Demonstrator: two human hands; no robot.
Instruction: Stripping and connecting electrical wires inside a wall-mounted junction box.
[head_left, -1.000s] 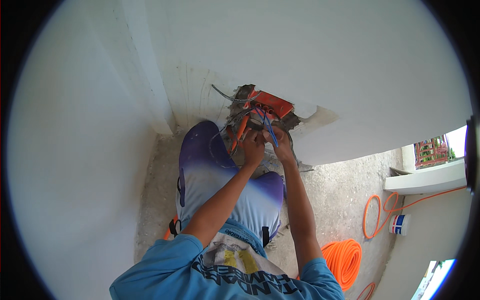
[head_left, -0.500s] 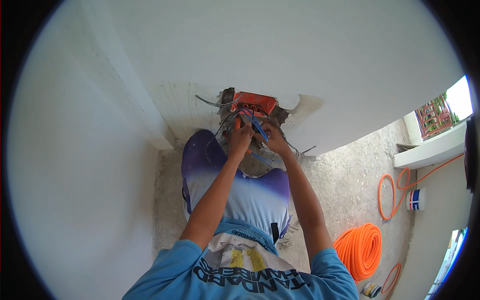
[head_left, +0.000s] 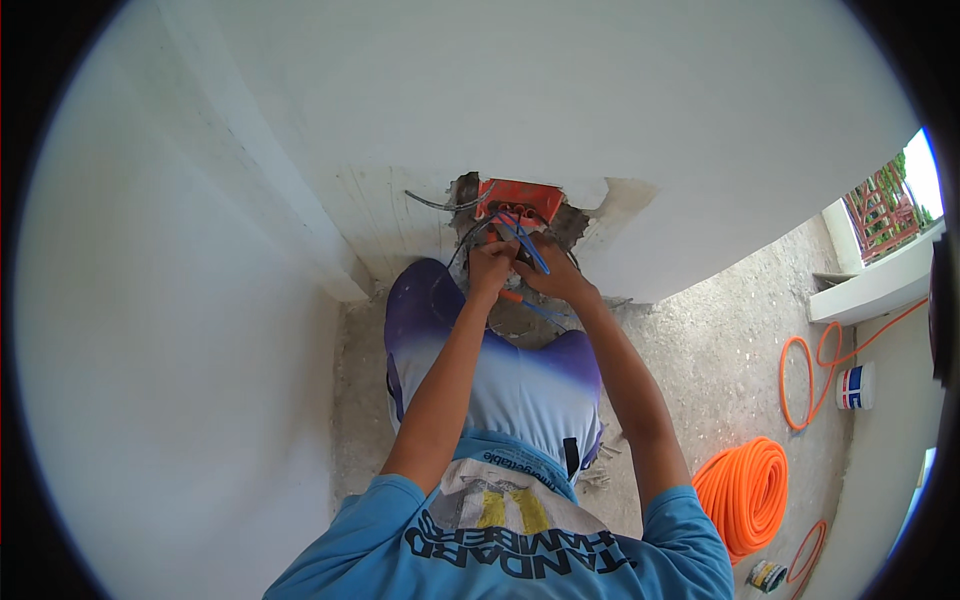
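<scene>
An orange-red electrical box (head_left: 520, 197) sits in a rough cut-out in the white wall. Blue wires (head_left: 530, 248) come out of it and hang down beside my right hand (head_left: 556, 274). My left hand (head_left: 491, 268) is closed in a pinch just below the box, its fingertips close to the right hand's. The right hand's fingers are bent inward and closed too. What the fingers pinch is too small and hidden to tell. Dark wires (head_left: 466, 240) loop by the left hand. Beneath the hands shows a short orange conduit (head_left: 511, 296) with blue wire ends (head_left: 545, 315).
A grey wire (head_left: 430, 203) sticks out left of the box. My knees (head_left: 420, 300) are bent close to the wall. On the concrete floor at right lie a coil of orange conduit (head_left: 742, 498), a loose orange loop (head_left: 796, 385), a white bucket (head_left: 855, 387) and a small can (head_left: 767, 575).
The whole view has shifted slightly, so the scene sits farther right. My hands stay together below the box, the right one turned a little more inward over the wires.
</scene>
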